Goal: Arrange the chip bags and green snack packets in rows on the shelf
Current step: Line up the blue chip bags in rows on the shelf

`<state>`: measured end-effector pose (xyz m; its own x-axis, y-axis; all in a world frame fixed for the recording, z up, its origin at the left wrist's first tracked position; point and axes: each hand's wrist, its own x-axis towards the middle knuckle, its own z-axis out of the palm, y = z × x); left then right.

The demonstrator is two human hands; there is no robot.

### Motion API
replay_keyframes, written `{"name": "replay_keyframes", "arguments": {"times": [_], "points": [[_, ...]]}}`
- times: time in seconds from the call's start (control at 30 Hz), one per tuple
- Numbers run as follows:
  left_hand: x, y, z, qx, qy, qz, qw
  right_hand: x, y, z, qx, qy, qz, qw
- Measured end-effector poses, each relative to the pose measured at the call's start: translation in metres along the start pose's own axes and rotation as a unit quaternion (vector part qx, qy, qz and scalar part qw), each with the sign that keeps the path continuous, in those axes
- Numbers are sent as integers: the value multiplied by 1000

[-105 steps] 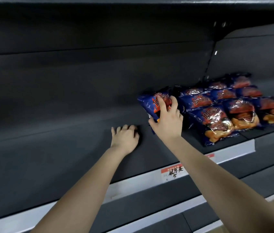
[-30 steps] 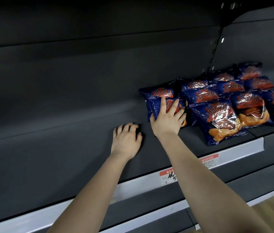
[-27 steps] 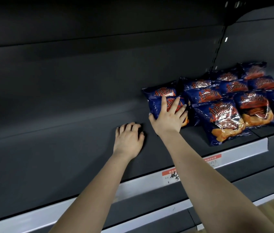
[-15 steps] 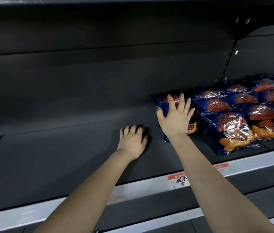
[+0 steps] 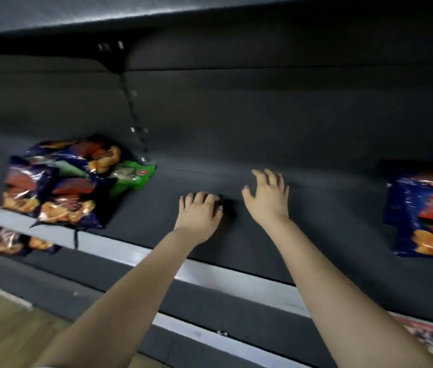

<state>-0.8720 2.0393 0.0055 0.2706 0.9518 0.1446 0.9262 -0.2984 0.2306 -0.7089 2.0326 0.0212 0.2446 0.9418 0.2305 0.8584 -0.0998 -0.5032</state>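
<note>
The right hand (image 5: 267, 197) is no longer lying on the blue chip bag (image 5: 428, 213) as it was half a second ago; it is now hovering well apart from it, fingers spread wide and holding nothing. That bag is lying flat at the far right edge of the view. The left hand (image 5: 199, 211) is still resting palm-down on the same spot of the shelf (image 5: 329, 221), fingers loosely bent and gripping nothing. The view is now taking in the shelf's left part, showing a loose pile of chip bags (image 5: 56, 187) with a green snack packet (image 5: 133, 176) lying against its right side, partly under the blue bags.

The shelf is showing a dark, matte board with a pale front rail (image 5: 119, 247) running along its edge. A slotted upright (image 5: 137, 123) is standing against the dark back panel behind the pile. More chip bags (image 5: 8, 241) are sitting on a lower shelf at the left, and a wooden floor (image 5: 3, 328) is showing beneath.
</note>
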Motion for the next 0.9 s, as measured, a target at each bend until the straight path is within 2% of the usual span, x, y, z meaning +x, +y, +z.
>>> {"name": "replay_keyframes", "arguments": {"times": [0.23, 0.37, 0.47, 0.53, 0.67, 0.9], "points": [[-31, -91, -16, 9, 50, -81, 995, 9, -88, 57, 8, -82, -124, 989], [-43, -113, -20, -31, 68, -78, 994, 8, -142, 82, 30, -99, -203, 974], [-43, -114, -23, -42, 52, -63, 996, 12, -174, 94, 41, -108, -254, 960], [-45, -126, -26, -42, 66, -55, 995, 19, -186, 99, 44, -113, -275, 954], [-55, -164, -33, -34, 97, -97, 990, 35, -201, 115, 46, -136, -284, 948], [-58, -177, -29, -37, 145, -77, 986, 49, -244, 137, 78, -156, -347, 922]]}}
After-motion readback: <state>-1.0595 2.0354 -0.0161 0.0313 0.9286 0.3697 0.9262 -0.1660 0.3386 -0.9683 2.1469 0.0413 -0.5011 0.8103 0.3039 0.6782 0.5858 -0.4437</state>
